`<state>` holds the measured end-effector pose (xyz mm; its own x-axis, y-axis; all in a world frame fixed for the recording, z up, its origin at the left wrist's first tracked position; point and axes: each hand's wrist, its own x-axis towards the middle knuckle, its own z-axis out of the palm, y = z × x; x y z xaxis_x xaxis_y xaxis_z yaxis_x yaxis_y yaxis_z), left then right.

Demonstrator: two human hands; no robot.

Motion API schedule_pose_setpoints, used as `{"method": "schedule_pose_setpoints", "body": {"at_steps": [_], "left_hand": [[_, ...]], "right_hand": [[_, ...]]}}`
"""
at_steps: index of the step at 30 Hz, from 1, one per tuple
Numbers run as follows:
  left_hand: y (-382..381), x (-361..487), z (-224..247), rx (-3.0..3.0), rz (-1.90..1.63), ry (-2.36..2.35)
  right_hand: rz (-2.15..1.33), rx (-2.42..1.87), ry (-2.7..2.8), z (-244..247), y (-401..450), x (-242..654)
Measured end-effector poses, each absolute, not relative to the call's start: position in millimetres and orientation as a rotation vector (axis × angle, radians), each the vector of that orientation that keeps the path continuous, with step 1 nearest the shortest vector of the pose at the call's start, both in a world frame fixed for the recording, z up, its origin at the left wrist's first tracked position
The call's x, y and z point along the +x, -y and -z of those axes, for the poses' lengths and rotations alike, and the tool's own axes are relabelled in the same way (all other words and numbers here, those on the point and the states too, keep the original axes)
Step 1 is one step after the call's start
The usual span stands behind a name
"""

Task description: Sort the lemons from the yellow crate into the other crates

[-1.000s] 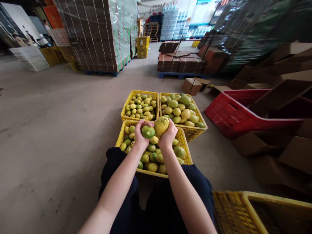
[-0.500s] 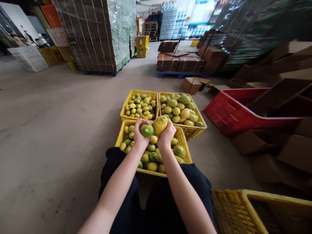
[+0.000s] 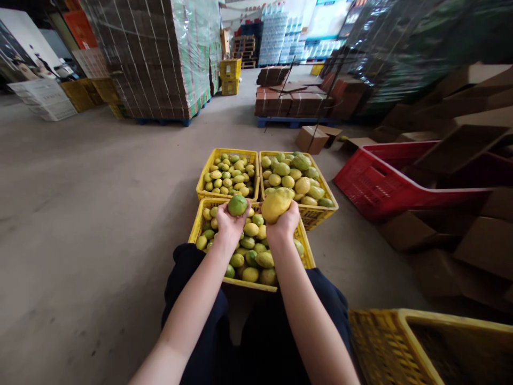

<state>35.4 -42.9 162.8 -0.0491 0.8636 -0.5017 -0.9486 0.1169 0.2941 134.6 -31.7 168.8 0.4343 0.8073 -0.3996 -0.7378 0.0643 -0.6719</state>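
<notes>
Over the near yellow crate [image 3: 195, 227], my left hand [image 3: 229, 225] cups a small green lemon [image 3: 238, 205], palm up with the fingers around it. Beside it my right hand [image 3: 286, 223] grips a large, bumpy yellow lemon [image 3: 277, 205] that hides part of the crate rim behind. A gap separates the two hands. Below them, green and yellow lemons [image 3: 250, 274] fill the near crate. Farther off stand the back left crate [image 3: 202, 176], full of smaller lemons, and the back right crate [image 3: 329, 187], which holds bigger ones.
To the right lies a red crate [image 3: 360, 184] with cardboard boxes [image 3: 481, 246] in and around it. Another yellow crate [image 3: 379, 337] stands by my right leg. Wrapped pallet stacks [image 3: 140, 59] and flattened cartons [image 3: 290, 101] are farther back on the concrete floor.
My hands have moved apart: the left slightly left with the green lemon, the right to the right with the yellow one. Both lemons have turned in the hands.
</notes>
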Motion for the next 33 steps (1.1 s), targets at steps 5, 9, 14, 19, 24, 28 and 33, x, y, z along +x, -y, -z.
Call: {"method": "schedule_pose_setpoints", "body": {"at_steps": [5,9,14,19,24,28,33], "left_hand": [[39,38,-164,-0.133,-1.419,-0.655],[44,37,-167,-0.023,-1.415,-0.590],[49,36,-172,-0.071,-1.399,-0.538],[50,36,-174,-0.146,-1.368,-0.501],[50,36,-176,-0.216,-1.372,-0.507],[53,34,-180,-0.266,-1.381,-0.484],[57,32,-180,-0.253,-1.390,-0.508]], "right_hand": [[-1.181,-0.931,0.137,-166,30,137],[-1.211,-0.924,0.126,-161,29,136],[-1.235,-0.938,0.113,-163,30,135],[-1.254,-0.947,0.074,-167,31,134],[-1.240,-0.952,0.070,-168,32,132],[-1.254,-0.962,0.071,-169,32,131],[-1.246,-0.974,0.100,-169,34,129]]}}
